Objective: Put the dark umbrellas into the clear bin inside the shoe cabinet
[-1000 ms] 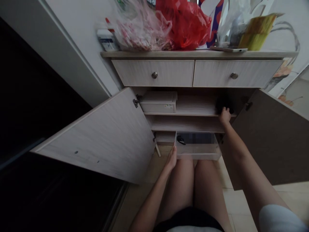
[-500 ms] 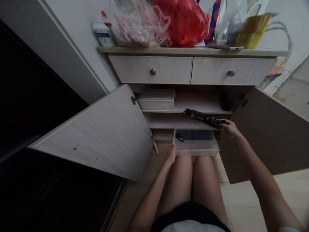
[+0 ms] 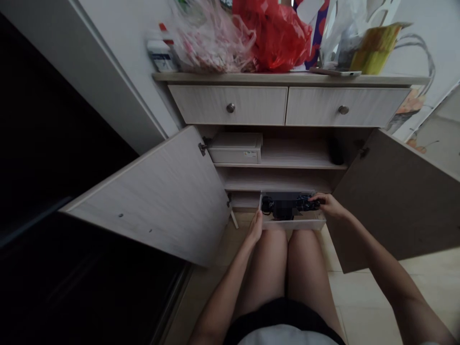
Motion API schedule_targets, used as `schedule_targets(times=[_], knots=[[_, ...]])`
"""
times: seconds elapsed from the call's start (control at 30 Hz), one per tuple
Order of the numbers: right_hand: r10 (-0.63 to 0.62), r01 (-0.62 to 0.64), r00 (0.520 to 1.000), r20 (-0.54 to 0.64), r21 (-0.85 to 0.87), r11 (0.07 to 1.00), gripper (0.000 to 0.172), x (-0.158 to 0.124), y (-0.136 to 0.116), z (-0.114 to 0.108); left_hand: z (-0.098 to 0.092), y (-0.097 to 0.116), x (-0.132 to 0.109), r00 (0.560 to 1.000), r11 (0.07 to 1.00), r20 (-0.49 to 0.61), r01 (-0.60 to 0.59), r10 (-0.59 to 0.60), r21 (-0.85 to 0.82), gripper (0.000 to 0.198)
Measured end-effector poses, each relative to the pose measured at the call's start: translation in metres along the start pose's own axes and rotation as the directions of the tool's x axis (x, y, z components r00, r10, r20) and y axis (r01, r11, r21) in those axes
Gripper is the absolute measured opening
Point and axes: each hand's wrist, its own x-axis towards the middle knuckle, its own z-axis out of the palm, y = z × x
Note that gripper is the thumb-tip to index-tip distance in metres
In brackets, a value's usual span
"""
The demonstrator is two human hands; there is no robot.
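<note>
A clear plastic bin [image 3: 292,224] sits pulled out at the bottom of an open wooden cabinet, just past my knees. My left hand [image 3: 256,228] rests against the bin's front left corner, fingers together on its edge. My right hand [image 3: 327,204] is closed on the end of a dark folded umbrella [image 3: 292,206], which lies across the inside of the bin next to other dark items.
Both cabinet doors stand open: the left door [image 3: 158,196] and the right door [image 3: 402,196]. A white box [image 3: 235,148] sits on the upper shelf, a dark object [image 3: 336,151] at its right. Plastic bags [image 3: 251,36] pile on the cabinet top above two drawers [image 3: 287,105].
My right hand took the folded umbrella from the upper shelf's right side and lowered it into the clear bin. My left hand stayed at the bin's corner.
</note>
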Motion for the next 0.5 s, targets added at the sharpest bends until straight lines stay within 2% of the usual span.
schedule_targets(times=[0.13, 0.3, 0.37, 0.5], knots=[[-0.062, 0.078, 0.996, 0.059, -0.327, 0.942, 0.038, 0.005, 0.007, -0.003, -0.001, 0.006, -0.003, 1.0, 1.0, -0.025, -0.009, 0.009, 0.028, 0.087], [-0.037, 0.154, 0.982, 0.187, -0.665, 0.731, 0.043, 0.012, 0.007, -0.002, -0.002, 0.012, -0.006, 1.0, 0.999, -0.003, -0.027, 0.027, 0.042, 0.085], [0.008, 0.154, 0.975, 0.221, -0.705, 0.693, 0.042, 0.013, 0.006, 0.002, -0.001, 0.015, -0.006, 1.0, 0.999, -0.01, -0.008, 0.008, 0.039, 0.082], [0.073, 0.116, 0.966, 0.247, -0.67, 0.733, 0.038, 0.023, 0.001, -0.006, 0.001, 0.019, -0.006, 0.999, 0.999, -0.029, 0.039, -0.038, 0.032, 0.081]])
